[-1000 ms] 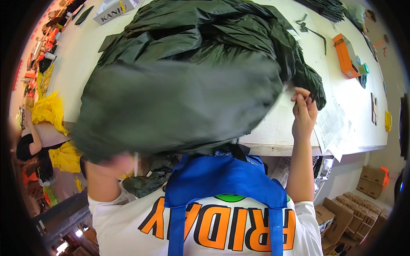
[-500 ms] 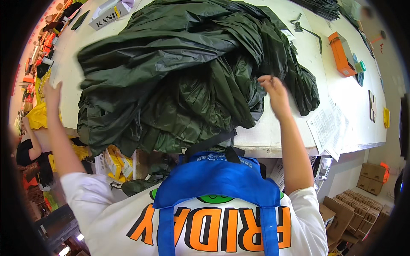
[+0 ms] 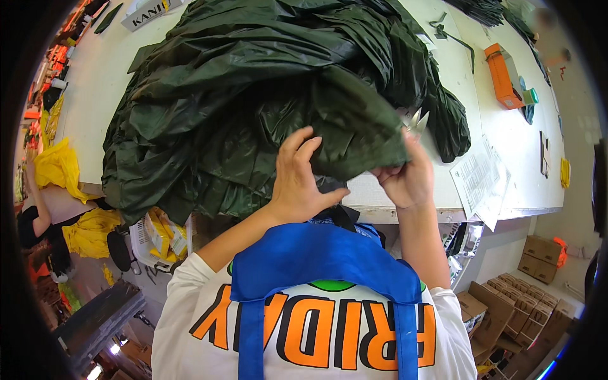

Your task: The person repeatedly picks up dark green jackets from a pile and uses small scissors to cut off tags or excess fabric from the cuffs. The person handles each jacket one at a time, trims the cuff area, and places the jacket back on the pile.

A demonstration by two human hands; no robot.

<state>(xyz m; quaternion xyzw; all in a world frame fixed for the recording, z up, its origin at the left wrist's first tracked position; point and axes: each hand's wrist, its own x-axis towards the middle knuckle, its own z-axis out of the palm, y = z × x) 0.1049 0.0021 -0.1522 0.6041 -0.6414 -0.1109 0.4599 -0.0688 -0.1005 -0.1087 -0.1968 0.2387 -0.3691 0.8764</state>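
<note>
A large heap of dark green, slightly shiny fabric (image 3: 209, 95) lies across the white table and hangs over its near edge. My right hand (image 3: 405, 177) pinches a corner of this fabric at the heap's right side and holds it up. Two pointed metal blades (image 3: 416, 120), like those of snips, stick out just beyond my right fingers; I cannot tell whether that hand holds them too. My left hand (image 3: 297, 180) is at the heap's near middle, fingers apart and thumb stretched toward the right, with the fingertips against the fabric.
Printed paper sheets (image 3: 480, 180) lie at the table's right, with an orange box (image 3: 503, 76) beyond. A white box (image 3: 149, 14) sits far left. Another person's arm (image 3: 39, 199) is at left by yellow fabric (image 3: 60, 168). Below are a white basket (image 3: 144, 244) and cardboard boxes (image 3: 522, 307).
My left hand has come from the far left to the middle of the fabric. My right hand has moved slightly down and taken up a fabric corner. The metal blades have come into view.
</note>
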